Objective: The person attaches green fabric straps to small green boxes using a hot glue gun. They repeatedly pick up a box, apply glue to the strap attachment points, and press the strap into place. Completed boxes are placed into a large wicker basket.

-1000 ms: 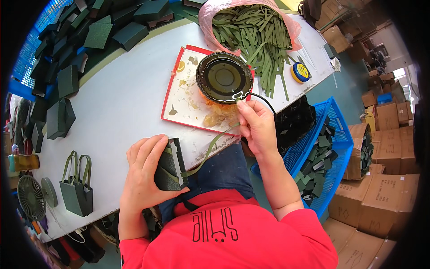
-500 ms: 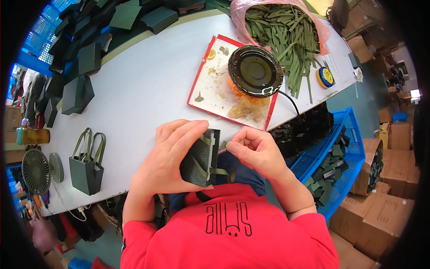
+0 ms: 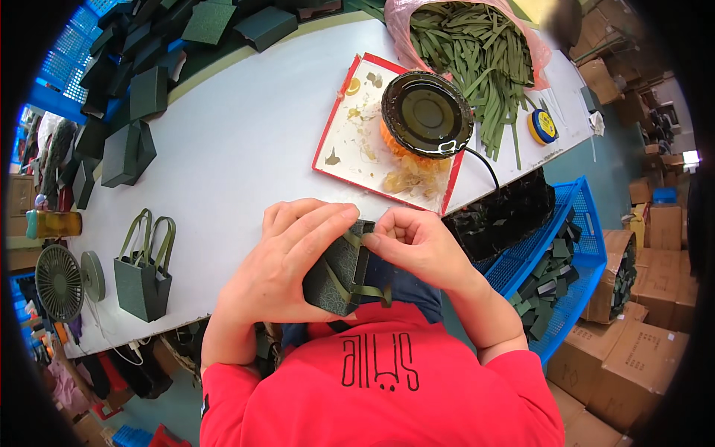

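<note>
My left hand point(image 3: 287, 257) is wrapped round a small dark green gift bag point(image 3: 333, 281), tilted on its side close to my body. A flat green ribbon point(image 3: 370, 291) runs across the bag and one length of it sticks out past its lower right edge. At the upper right edge of the bag my right hand point(image 3: 411, 244) pinches with thumb and forefinger, pressed to the rim; the ribbon end there is mostly hidden by the fingers. A finished-looking green bag point(image 3: 143, 287) with two upright ribbon handles stands on the table at the left.
A black-topped glue pot point(image 3: 427, 114) sits on a red-edged, glue-stained tray point(image 3: 339, 170). Behind it a pink plastic bag point(image 3: 402, 33) spills green ribbon strips point(image 3: 477, 52). Dark green boxes point(image 3: 149, 92) pile up far left, near a small fan point(image 3: 61, 279). A blue crate point(image 3: 588, 253) stands right.
My right hand has moved left and slightly up against the bag's rim, bringing the ribbon end to it. The bag has turned a little in my left hand.
</note>
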{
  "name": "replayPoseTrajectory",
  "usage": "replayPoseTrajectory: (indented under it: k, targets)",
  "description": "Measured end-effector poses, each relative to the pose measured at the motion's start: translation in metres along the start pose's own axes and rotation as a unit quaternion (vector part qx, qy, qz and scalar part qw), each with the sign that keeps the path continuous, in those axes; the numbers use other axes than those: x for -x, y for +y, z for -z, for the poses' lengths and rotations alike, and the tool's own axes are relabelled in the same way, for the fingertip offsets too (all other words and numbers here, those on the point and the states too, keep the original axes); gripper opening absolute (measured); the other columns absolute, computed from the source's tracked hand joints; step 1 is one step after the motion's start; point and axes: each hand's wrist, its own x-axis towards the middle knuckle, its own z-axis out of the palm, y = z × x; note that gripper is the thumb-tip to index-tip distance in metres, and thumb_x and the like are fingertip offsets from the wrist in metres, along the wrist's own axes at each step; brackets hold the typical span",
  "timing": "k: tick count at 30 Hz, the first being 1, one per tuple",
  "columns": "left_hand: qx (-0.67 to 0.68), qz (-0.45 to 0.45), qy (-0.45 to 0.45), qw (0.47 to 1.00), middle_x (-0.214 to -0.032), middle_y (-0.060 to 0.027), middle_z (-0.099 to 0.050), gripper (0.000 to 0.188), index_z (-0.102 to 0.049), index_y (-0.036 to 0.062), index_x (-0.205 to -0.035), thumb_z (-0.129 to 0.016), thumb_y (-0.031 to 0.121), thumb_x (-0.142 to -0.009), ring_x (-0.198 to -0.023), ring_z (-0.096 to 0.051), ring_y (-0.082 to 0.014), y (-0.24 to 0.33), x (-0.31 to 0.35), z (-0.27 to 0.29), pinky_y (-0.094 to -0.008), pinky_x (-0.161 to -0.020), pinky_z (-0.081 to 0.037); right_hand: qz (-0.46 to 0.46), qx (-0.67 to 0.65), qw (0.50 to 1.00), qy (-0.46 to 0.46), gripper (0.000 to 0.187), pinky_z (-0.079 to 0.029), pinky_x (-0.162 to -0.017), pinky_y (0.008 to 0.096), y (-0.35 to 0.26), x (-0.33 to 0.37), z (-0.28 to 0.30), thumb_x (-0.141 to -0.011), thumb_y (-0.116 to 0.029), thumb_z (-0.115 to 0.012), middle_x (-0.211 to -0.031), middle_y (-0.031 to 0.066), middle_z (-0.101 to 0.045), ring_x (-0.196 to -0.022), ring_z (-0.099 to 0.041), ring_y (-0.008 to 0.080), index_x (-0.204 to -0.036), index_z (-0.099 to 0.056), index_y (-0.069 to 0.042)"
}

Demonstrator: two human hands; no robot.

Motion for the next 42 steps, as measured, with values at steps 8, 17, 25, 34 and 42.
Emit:
replayPoseTrajectory:
  k: [8, 17, 25, 34, 42]
  targets:
    - [-0.065, -0.028, -0.052, 0.996, -0.131, -0.0141, -0.06, 0.093, -0.053, 0.0036, -0.133, -0.091, 0.037, -0.055, -0.115, -0.055, -0.0341, 0.003, -0.004, 0.004, -0.048, -0.099, -0.038, -0.002, 0.102, 0.994, -0.048, 0.018, -0.037, -0.056, 0.0198, 0.007, -0.008, 0.008, -0.093, -0.012, -0.067, -0.071, -0.007, -0.051, -0.065, -0.045, 0.0006, -0.082, -0.058, -0.003]
    - [-0.052, -0.003, -0.02, 0.998, -0.132, -0.0108, -0.058, 0.091, -0.053, 0.0061, -0.134, -0.089, 0.035, -0.056, -0.118, -0.053, -0.0318, -0.005, 0.001, 0.001, -0.0472, -0.099, -0.036, -0.021, 0.02, 0.999, -0.032, 0.016, -0.04, -0.054, 0.0201, 0.001, -0.007, 0.011, -0.098, -0.013, -0.06, -0.078, -0.0023, -0.062, -0.062, -0.052, 0.0027, -0.102, -0.067, 0.001]
    - [-0.057, -0.002, -0.029, 0.998, -0.132, -0.0112, -0.057, 0.092, -0.053, 0.0052, -0.134, -0.089, 0.036, -0.055, -0.118, -0.053, -0.0319, -0.005, 0.001, 0.002, -0.0474, -0.099, -0.036, 0.096, 0.066, 0.99, 0.073, 0.022, -0.04, -0.054, 0.0221, 0.019, -0.003, -0.002, -0.097, -0.019, -0.064, -0.075, -0.0014, -0.064, -0.063, -0.051, 0.0031, -0.097, -0.07, 0.002]
    - [-0.106, -0.039, -0.051, 0.992, -0.133, -0.0136, -0.058, 0.094, -0.052, 0.0036, -0.133, -0.09, 0.038, -0.054, -0.117, -0.053, -0.0344, -0.001, -0.002, -0.003, -0.0493, -0.1, -0.037, 0.033, 0.103, 0.993, 0.034, 0.024, -0.039, -0.053, 0.023, 0.021, -0.008, -0.003, -0.095, -0.02, -0.066, -0.071, -0.002, -0.059, -0.062, -0.048, 0.0023, -0.085, -0.064, 0.001]
    - [-0.116, 0.068, 0.013, 0.991, -0.133, -0.0134, -0.054, 0.099, -0.05, 0.0062, -0.137, -0.091, 0.035, -0.052, -0.121, -0.049, -0.0371, -0.011, 0.009, 0.005, -0.0515, -0.106, -0.033, 0.231, -0.142, 0.945, 0.185, 0.027, -0.034, -0.046, 0.018, 0.029, 0.005, 0.032, -0.105, -0.019, -0.053, -0.099, 0.0114, -0.072, -0.049, -0.041, 0.0031, -0.117, -0.062, 0.003]
